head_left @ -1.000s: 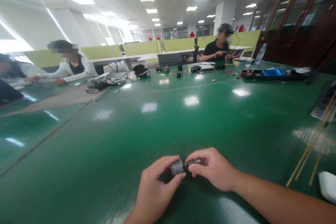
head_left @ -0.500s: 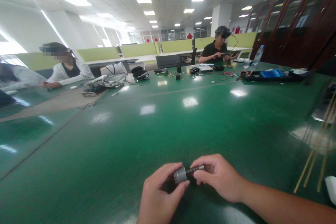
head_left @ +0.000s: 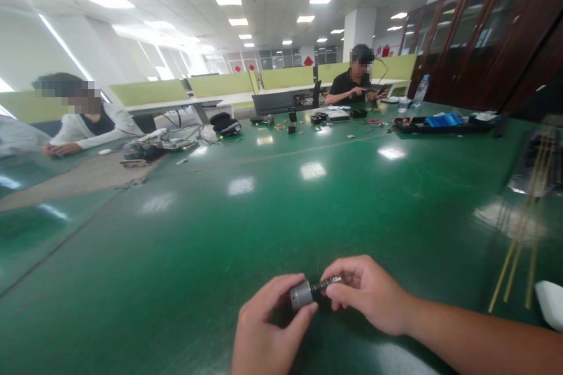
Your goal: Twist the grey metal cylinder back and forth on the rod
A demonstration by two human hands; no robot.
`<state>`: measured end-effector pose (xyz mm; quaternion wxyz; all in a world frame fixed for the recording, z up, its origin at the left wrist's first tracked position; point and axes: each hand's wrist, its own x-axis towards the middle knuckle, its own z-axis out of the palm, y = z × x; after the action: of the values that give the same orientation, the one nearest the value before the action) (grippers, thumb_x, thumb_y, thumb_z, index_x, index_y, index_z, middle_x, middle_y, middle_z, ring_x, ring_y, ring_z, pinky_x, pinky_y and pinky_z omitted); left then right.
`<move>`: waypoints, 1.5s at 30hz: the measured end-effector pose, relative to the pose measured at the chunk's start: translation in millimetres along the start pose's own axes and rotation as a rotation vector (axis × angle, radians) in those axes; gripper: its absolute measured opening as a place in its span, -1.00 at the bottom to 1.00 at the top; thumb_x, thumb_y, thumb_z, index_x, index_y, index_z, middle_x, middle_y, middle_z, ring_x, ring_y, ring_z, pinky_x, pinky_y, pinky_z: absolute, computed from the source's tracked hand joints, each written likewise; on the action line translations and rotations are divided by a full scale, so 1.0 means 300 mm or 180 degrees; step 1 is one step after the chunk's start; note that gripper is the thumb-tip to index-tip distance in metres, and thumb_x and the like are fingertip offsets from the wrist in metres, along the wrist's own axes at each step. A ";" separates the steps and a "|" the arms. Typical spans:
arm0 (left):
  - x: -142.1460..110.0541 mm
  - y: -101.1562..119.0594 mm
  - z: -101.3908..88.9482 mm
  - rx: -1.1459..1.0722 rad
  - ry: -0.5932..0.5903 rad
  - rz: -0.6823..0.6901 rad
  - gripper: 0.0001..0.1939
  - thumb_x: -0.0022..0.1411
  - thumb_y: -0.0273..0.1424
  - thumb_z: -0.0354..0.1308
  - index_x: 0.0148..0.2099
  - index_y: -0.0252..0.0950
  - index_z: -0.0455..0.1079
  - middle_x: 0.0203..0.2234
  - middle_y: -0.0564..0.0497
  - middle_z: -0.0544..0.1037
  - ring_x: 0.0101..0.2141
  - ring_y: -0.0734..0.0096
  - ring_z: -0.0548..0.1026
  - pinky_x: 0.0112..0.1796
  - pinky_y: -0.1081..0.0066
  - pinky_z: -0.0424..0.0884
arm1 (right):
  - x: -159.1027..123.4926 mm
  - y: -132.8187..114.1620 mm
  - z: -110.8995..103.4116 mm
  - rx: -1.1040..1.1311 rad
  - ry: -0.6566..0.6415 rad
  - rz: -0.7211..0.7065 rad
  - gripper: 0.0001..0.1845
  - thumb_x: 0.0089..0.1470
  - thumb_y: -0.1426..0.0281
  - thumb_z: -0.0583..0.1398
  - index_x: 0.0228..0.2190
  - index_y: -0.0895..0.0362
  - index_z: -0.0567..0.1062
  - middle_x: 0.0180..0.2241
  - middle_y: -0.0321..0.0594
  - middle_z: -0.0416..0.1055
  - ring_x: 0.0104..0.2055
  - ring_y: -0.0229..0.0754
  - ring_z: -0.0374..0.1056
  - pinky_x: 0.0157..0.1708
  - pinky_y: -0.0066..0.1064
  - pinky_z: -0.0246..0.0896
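Low in the head view, a short grey metal cylinder (head_left: 301, 296) is gripped between the thumb and fingers of my left hand (head_left: 269, 319). From its right end a dark, ribbed metal shaft (head_left: 317, 287) sticks out, tilted slightly upward. My right hand (head_left: 367, 293) pinches the shaft near its bright tip, with thumb and fingers closed round it. The two pieces are in line and look joined; I cannot tell how they are fixed. Both hands are close together above the near part of the green table (head_left: 246, 228).
Thin yellowish sticks (head_left: 523, 246) and a white object (head_left: 549, 304) are at the right. Across the table are a water bottle (head_left: 421, 91), a blue-topped black tray (head_left: 444, 122), a black pouch (head_left: 225, 124) and tangled parts (head_left: 153, 146). One person (head_left: 352, 82) sits opposite, another (head_left: 88, 114) at left.
My view has turned slightly to the right, so the surroundings appear shifted left. My hands keep the same hold on the cylinder and shaft, with the right fingers moved only slightly.
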<state>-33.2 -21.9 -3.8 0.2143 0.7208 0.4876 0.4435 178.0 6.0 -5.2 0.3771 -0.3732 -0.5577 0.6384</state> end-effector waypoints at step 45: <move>0.011 0.032 -0.008 0.0112 0.0024 -0.0181 -0.74 0.12 -0.24 0.34 -0.13 -0.15 0.52 -0.28 0.06 0.59 -0.30 0.32 0.57 -0.28 0.45 0.52 | -0.022 -0.003 -0.017 -0.0255 0.0363 -0.0273 -0.80 -0.02 0.32 0.33 -0.35 0.19 0.54 -0.52 -0.29 0.44 -0.46 -0.28 0.34 -0.40 -0.43 0.24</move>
<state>-30.0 -23.5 6.0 0.2123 0.7087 0.5165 0.4313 185.4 2.3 -4.5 0.4200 -0.3995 -0.5759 0.5765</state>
